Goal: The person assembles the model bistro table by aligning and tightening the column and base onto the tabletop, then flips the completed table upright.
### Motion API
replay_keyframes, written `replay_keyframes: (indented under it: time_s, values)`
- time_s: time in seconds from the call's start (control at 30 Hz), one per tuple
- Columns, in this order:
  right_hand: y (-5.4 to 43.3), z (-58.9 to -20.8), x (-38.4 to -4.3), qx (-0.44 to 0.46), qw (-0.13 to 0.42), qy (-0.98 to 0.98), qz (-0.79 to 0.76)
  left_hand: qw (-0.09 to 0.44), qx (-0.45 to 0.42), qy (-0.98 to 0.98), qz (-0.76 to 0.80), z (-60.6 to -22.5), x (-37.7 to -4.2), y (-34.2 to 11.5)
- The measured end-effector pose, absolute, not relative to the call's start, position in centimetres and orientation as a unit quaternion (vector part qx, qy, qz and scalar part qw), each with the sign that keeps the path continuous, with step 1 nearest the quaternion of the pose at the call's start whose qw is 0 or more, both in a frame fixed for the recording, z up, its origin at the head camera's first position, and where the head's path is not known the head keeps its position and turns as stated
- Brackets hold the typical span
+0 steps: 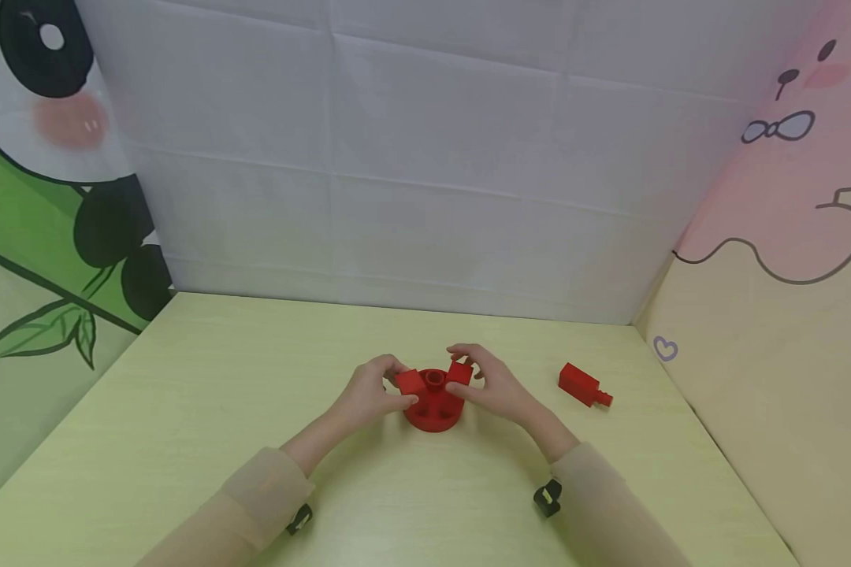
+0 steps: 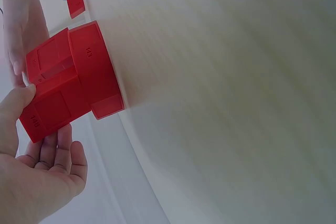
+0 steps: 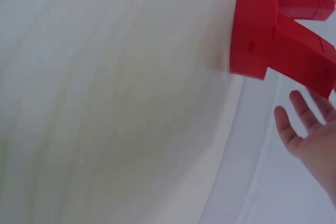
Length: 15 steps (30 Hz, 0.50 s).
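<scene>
Left hand: your left hand [image 1: 369, 390] pinches the left block [image 1: 411, 383], thumb on the near side, fingers behind.
Right hand: your right hand [image 1: 498, 387] pinches the right block [image 1: 459, 373] with thumb and fingers.
Round base: the round red base [image 1: 434, 423] stands on the table [image 1: 184, 441] between your hands; both blocks rise from it, leaning apart.
Loose block: the loose block [image 1: 579, 384] lies on its side, well to the right, its narrow stem pointing away from the base.
Done: I judge two blocks are placed at the base; whether they sit fully, you cannot tell from here.
Left: the loose block is not joined, and the near openings of the base look unfilled.
Writing: you can read "148" on the left block and "143" on the base; other marks are too small, and no brand is visible.
</scene>
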State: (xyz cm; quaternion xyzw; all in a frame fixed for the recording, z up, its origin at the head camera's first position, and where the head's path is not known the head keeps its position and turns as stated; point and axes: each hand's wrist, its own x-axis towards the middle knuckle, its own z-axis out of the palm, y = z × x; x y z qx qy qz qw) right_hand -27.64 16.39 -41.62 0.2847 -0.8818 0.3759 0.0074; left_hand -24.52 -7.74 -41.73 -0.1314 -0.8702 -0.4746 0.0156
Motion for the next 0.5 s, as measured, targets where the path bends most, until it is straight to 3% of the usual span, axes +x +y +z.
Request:
replay_keyframes:
  time_s: [0.2, 0.5]
  values:
    - [18.1, -40.8, -27.5, 0.377, -0.006, -0.852, 0.363, 0.014, -0.130, -0.870, -0.475, -41.8, -24.5, -7.7]
    - [18.6, -41.3, -27.8, 0.405, 0.013, -0.846, 0.346, 0.011, -0.125, -0.870, -0.476, -41.7, -24.5, -7.7]
